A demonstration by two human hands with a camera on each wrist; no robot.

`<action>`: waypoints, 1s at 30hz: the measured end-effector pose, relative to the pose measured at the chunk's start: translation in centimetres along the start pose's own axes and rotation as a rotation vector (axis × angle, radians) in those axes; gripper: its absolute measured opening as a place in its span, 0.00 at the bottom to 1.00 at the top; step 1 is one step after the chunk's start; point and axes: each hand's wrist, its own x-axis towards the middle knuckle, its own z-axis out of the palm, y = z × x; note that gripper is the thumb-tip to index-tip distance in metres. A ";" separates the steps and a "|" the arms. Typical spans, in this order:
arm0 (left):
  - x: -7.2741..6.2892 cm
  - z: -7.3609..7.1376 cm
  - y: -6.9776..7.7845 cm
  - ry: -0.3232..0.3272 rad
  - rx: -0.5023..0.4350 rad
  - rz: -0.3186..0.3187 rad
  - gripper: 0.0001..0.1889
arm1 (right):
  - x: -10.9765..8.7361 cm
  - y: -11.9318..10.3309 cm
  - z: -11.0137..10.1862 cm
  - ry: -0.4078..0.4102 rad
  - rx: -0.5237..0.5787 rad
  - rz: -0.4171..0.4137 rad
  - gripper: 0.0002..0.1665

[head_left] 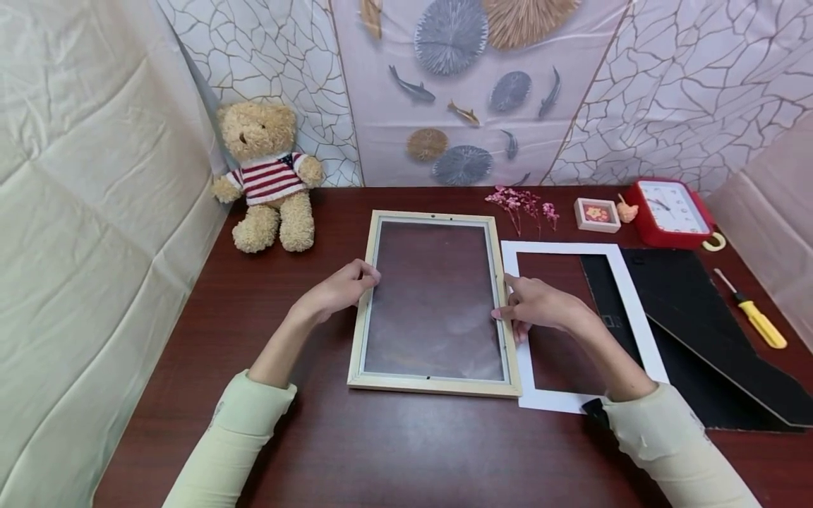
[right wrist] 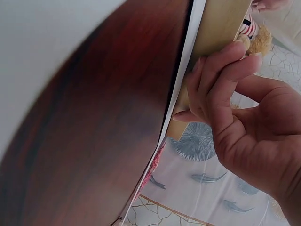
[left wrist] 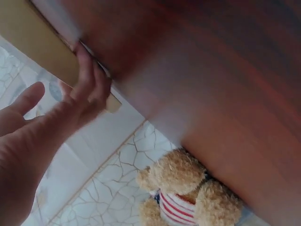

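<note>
A pale wooden picture frame [head_left: 406, 383] lies on the dark table with a clear sheet [head_left: 438, 303] set inside it. At its left side my left hand [head_left: 339, 288] grips the rail, a fingertip over the inner edge. The left wrist view has those fingers [left wrist: 89, 77] curled at the frame's lower edge, close to the tabletop. My right hand [head_left: 540, 303] holds the opposite rail, with curled fingers along the frame's outer side [right wrist: 216, 28] in the right wrist view. A white mat [head_left: 565, 248] lies to the right, its left edge right beside the frame.
Beyond the mat lies a black backing board [head_left: 679, 282] with a raised flap. A yellow-handled screwdriver [head_left: 762, 326] is at the far right. Along the back are a teddy bear [head_left: 269, 176], pink dried flowers [head_left: 517, 201], a small box frame [head_left: 597, 215] and a red clock [head_left: 673, 208].
</note>
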 end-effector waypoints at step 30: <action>-0.9 0.5 1.4 0.063 -0.057 0.179 0.06 | -0.2 -0.2 -0.1 0.018 -0.043 -0.007 0.53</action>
